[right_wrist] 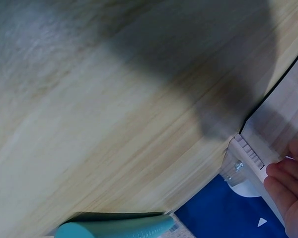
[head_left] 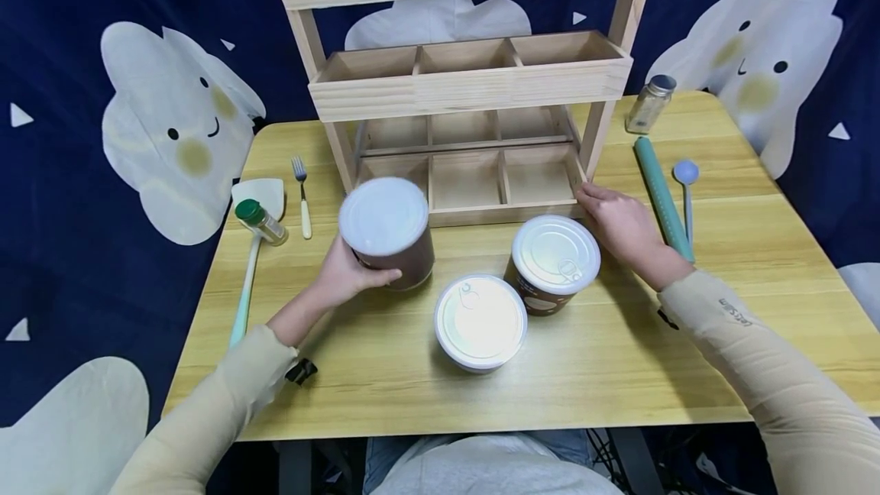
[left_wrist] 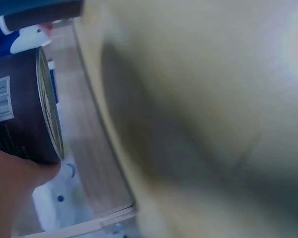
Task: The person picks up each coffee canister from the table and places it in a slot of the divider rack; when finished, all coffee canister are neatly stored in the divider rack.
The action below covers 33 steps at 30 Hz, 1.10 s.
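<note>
Left hand point(head_left: 341, 275) grips brown can point(head_left: 389, 231), barcode point(left_wrist: 2, 98) wrist-view only

A light wooden surface point(head_left: 619, 373) is seen carrying a wooden rack point(head_left: 467, 174) at the far middle. Three lidded cans point(head_left: 480, 321) are set near its front. At the left lie a fork point(head_left: 301, 193), a spatula point(head_left: 250, 250) and a green-capped jar point(head_left: 261, 221); at the right, a shaker point(head_left: 649, 104), a teal roll point(head_left: 663, 197) and a spoon point(head_left: 687, 189).
</note>
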Tool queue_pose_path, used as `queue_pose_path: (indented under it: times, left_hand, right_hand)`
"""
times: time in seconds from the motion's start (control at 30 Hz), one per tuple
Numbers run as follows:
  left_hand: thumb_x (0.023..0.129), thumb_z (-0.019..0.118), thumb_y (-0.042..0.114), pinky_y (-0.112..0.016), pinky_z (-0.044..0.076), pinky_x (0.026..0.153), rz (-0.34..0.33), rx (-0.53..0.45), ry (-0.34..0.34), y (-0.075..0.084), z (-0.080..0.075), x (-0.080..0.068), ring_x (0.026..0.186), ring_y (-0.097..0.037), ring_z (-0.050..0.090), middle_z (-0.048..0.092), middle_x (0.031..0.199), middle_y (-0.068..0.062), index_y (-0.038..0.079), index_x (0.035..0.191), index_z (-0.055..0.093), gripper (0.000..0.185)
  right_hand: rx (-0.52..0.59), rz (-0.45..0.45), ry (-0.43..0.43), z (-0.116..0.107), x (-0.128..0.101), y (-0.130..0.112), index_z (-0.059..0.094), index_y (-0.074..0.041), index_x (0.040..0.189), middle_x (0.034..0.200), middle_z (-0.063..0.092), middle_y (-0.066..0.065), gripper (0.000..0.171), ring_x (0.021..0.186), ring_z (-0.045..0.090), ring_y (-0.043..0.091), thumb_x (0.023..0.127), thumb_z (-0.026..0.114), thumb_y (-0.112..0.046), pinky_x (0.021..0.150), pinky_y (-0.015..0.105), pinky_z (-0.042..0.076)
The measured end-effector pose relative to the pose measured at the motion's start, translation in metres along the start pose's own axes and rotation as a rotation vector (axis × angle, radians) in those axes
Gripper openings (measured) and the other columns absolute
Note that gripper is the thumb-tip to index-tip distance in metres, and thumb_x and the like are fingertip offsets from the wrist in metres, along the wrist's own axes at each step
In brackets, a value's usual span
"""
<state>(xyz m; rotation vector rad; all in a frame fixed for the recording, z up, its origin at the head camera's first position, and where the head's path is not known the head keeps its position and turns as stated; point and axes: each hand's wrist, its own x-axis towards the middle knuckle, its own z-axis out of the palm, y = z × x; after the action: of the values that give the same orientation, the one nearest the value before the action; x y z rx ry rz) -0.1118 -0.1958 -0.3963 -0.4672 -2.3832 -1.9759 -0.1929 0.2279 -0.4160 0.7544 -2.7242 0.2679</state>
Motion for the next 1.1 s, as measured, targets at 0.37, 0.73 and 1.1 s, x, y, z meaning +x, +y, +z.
queue_pose_path:
  times: [0.37,0.73,1.1]
  left_hand:
    - [0.066,0.083,-0.005,-0.042,0.033,0.118,-0.016,-0.001,0.154,0.003,-0.005,0.045,0.133,-0.018,0.044,0.043,0.146,-0.008,0.021,0.15,0.027,0.105]
    - [0.067,0.086,0.003,-0.044,0.031,0.118,-0.112,-0.004,0.204,-0.004,-0.003,0.065,0.136,-0.024,0.042,0.042,0.148,-0.011,0.021,0.151,0.025,0.105]
    - [0.07,0.085,0.008,-0.04,0.036,0.115,-0.154,0.007,0.256,-0.008,-0.003,0.087,0.13,-0.021,0.046,0.045,0.143,-0.009,0.019,0.148,0.029,0.097]
  right_hand:
    - [0.01,0.013,-0.008,0.002,0.003,0.002,0.067,0.003,0.117,0.125,0.066,0.023,0.029,0.111,0.065,0.041,0.089,0.065,0.001,0.079,0.056,0.055]
    - [0.004,0.01,0.015,0.002,0.001,0.002,0.068,0.003,0.115,0.124,0.067,0.023,0.027,0.109,0.066,0.041,0.088,0.065,0.001,0.077,0.056,0.056]
    - [0.016,0.003,0.013,0.0,0.0,0.0,0.067,0.004,0.117,0.124,0.066,0.023,0.031,0.109,0.066,0.042,0.087,0.064,0.004,0.078,0.056,0.056]
